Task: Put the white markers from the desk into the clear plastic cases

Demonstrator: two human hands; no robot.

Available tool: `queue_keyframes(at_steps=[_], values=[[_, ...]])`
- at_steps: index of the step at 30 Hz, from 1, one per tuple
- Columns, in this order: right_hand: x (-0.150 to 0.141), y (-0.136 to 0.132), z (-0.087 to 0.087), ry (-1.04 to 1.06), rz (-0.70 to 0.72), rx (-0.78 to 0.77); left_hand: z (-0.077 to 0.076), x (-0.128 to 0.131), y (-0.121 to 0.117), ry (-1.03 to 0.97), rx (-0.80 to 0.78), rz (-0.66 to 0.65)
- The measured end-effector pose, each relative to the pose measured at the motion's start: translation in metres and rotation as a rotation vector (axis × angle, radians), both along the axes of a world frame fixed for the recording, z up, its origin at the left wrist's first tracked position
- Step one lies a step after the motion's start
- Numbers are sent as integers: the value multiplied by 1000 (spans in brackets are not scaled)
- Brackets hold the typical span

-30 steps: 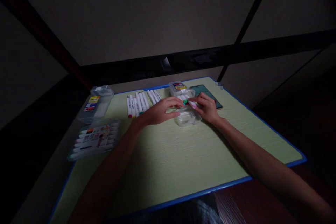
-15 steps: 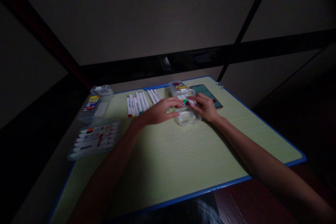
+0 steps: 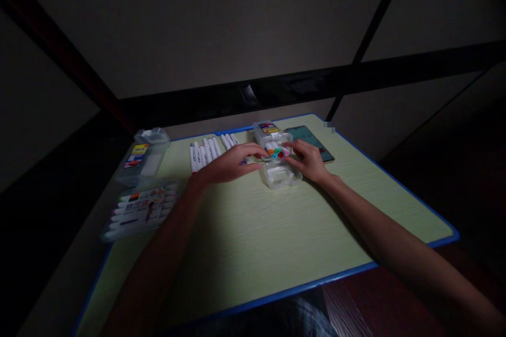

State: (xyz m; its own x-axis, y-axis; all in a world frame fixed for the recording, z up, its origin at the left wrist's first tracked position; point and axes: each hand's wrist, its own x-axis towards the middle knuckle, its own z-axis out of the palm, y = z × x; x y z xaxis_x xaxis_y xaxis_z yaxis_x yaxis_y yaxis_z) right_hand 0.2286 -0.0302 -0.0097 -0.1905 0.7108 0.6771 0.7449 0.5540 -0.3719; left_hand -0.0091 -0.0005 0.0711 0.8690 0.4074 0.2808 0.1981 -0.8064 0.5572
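A clear plastic marker case (image 3: 261, 130) lies open at the back middle, its lid (image 3: 292, 179) folded down toward me. Several markers (image 3: 270, 152) with orange, green, blue and red ends sit in its opening. The thumb and index finger of my right hand (image 3: 308, 160) are closed around the end of a pink-tipped marker (image 3: 285, 152) at the right side of the opening. My left hand (image 3: 231, 163) is to the left of the case, its thumb and fingers apart with nothing between them. It partly covers the loose white markers (image 3: 208, 150) behind it.
A phone (image 3: 310, 139) lies right of the case, partly behind my right hand. On the left are another open clear case (image 3: 152, 160) and a closed case of markers (image 3: 140, 210). The table (image 3: 276, 242) has a blue edge and meets a wall behind.
My left hand has drawn back left from the case opening, uncovering the coloured marker ends. The pink-tipped marker has shifted slightly left and up, with my right hand still at it.
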Motion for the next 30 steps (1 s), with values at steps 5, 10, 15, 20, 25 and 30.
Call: queue_keyframes(at_steps=[5, 10, 15, 20, 25, 30], values=[[-1, -1, 1, 9, -9, 32, 2, -1, 1, 32, 18, -2], [1, 1, -1, -7, -2, 16, 3, 0, -2, 61, 22, 3], [3, 2, 0, -48, -22, -22, 2, -1, -1, 71, 33, 9], [4, 2, 0, -70, -32, -53, 2, -1, 0, 86, 33, 13], [4, 3, -1, -68, -23, -71, 2, -2, 0, 101, 27, 16], [4, 4, 0, -77, -23, -80, 1, -2, 1, 109, 29, 20]])
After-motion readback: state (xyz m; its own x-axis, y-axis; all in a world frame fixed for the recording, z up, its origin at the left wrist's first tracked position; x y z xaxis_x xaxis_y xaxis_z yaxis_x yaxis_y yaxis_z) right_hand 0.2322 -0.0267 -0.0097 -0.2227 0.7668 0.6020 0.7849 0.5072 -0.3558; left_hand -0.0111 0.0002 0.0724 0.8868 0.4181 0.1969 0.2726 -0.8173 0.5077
